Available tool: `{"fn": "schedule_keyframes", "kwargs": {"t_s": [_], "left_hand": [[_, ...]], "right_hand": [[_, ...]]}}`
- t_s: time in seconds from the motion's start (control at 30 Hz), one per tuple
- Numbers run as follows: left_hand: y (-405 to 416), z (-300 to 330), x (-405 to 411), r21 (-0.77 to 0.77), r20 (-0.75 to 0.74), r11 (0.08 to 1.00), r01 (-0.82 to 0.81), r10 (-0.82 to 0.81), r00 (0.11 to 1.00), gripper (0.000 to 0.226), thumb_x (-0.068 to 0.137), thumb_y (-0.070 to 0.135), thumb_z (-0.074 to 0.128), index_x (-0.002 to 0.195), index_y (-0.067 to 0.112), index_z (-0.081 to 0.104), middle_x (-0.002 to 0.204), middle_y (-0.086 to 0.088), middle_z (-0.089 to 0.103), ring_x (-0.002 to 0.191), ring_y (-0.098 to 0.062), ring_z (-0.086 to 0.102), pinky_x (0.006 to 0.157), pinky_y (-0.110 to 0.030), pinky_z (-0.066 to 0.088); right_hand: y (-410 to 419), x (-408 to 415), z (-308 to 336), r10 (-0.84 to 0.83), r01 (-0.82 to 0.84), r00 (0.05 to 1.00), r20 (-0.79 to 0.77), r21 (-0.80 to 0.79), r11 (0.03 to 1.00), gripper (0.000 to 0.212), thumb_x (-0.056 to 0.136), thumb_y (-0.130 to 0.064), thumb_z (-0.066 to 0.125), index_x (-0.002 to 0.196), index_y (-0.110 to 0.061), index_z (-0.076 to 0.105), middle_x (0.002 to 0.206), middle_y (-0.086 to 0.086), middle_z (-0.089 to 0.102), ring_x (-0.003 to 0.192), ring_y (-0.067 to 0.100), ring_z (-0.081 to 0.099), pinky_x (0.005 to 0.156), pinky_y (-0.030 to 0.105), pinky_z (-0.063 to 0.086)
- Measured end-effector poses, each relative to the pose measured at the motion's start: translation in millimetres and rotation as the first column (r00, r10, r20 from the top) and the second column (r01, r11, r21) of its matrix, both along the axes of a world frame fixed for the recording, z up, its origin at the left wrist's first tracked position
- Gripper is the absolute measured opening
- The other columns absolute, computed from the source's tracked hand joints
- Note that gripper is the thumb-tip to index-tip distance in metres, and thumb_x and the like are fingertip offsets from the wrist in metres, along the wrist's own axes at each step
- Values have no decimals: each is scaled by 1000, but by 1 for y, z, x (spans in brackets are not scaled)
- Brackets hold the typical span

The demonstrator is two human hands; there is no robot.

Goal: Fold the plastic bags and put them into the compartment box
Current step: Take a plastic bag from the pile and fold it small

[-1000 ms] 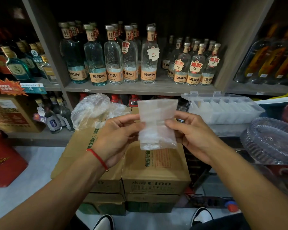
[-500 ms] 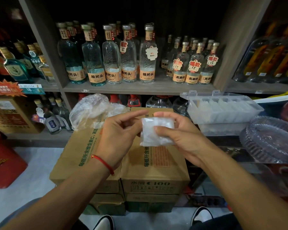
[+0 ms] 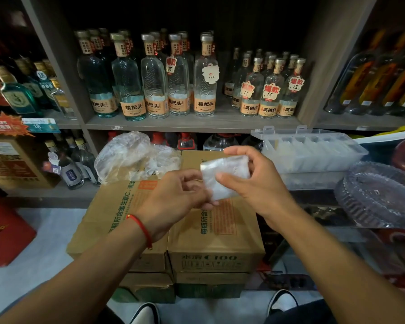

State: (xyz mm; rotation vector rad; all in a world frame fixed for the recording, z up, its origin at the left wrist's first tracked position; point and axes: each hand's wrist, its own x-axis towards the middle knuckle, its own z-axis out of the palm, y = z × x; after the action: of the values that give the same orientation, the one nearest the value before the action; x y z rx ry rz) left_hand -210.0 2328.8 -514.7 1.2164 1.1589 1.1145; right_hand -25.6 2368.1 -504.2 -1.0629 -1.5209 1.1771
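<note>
Loose plastic bags (image 3: 136, 155) wait on the cartons (image 3: 215, 230) at left. At centre, the left hand (image 3: 175, 199) pinches the lower edge of a folded bag (image 3: 225, 177), while the right hand (image 3: 255, 181) clasps it between thumb and fingers. Folding looks finished; next it likely goes into a free cell of the open compartment box (image 3: 313, 150) at right.

- The folded plastic bag (image 3: 225, 177) was translucent white.
- The compartment box (image 3: 313, 150) was clear.
- The cardboard cartons (image 3: 215, 232) were brown with green print.
- The wrist cord (image 3: 142, 229) was red.
</note>
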Motion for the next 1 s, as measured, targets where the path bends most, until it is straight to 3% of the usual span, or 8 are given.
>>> {"fn": "schedule_keyframes", "kwargs": {"t_s": [0.17, 0.3, 0.47, 0.63, 0.7, 0.77, 0.87, 1.0], "left_hand": [[4, 0, 0, 7, 70, 1000, -31, 30, 997, 11, 97, 5, 67, 107, 5, 72, 85, -6, 78, 80, -19, 76, 73, -28, 63], [8, 3, 15, 2, 184, 997, -80, 78, 980, 37, 99, 41, 53, 115, 15, 74, 108, -8, 78, 100, -25, 75, 78, -40, 63], [12, -4, 31, 375, -117, 841, -389, 460, 880, 39, 110, 32, 45, 85, 6, 59, 72, -10, 64, 66, -32, 61, 63, -59, 53], [14, -5, 38, 552, -197, 733, -398, 578, 792, 34, 109, 32, 48, 85, 9, 55, 64, -10, 60, 57, -29, 60, 52, -51, 48], [15, -7, 42, 582, -216, 713, -391, 599, 771, 31, 109, 30, 48, 87, 10, 58, 62, 1, 57, 53, -12, 55, 49, -35, 41], [19, -9, 43, 574, -214, 711, -406, 609, 764, 29, 109, 28, 49, 89, 10, 60, 60, 8, 50, 50, -6, 46, 49, -27, 30], [24, -11, 46, 537, -190, 714, -450, 621, 760, 29, 108, 26, 51, 89, 8, 62, 57, 9, 46, 48, -6, 41, 53, -30, 28], [28, -8, 46, 501, -119, 710, -496, 624, 772, 34, 108, 28, 51, 83, 7, 57, 56, 2, 45, 50, -18, 39, 51, -33, 30]], "right_hand": [[2, -1, 1, -13, 7, 993, -116, -49, 999, 44, 84, 0, 83, 119, -23, 68, 110, 5, 75, 97, 19, 76, 75, 33, 63], [1, -6, 0, 0, -5, 990, -138, -31, 1000, 45, 84, -1, 83, 119, -25, 67, 111, 4, 74, 97, 19, 77, 77, 36, 65], [-1, -21, -1, -67, 63, 989, -135, -36, 997, 39, 88, -11, 82, 120, -26, 66, 110, 0, 75, 94, 12, 77, 75, 30, 64], [-4, -33, -3, -161, 128, 974, -162, -198, 972, 39, 87, -56, 78, 113, -28, 73, 96, -1, 80, 77, 10, 77, 61, 30, 61], [-6, -40, -5, -180, 132, 962, -204, -230, 964, 32, 90, -50, 77, 105, -23, 79, 76, 0, 78, 58, 8, 70, 45, 23, 49], [-5, -46, -5, -268, 194, 917, -294, -256, 947, 26, 90, -35, 82, 102, -13, 80, 74, 2, 78, 60, 10, 72, 50, 23, 53], [-3, -52, -8, -350, 292, 869, -350, -209, 933, 22, 86, -21, 86, 97, -5, 76, 89, 15, 80, 84, 27, 79, 76, 47, 65], [0, -51, -9, -388, 370, 858, -336, -119, 921, 26, 88, -27, 85, 93, -4, 74, 85, 19, 76, 69, 21, 70, 57, 44, 60]]}}
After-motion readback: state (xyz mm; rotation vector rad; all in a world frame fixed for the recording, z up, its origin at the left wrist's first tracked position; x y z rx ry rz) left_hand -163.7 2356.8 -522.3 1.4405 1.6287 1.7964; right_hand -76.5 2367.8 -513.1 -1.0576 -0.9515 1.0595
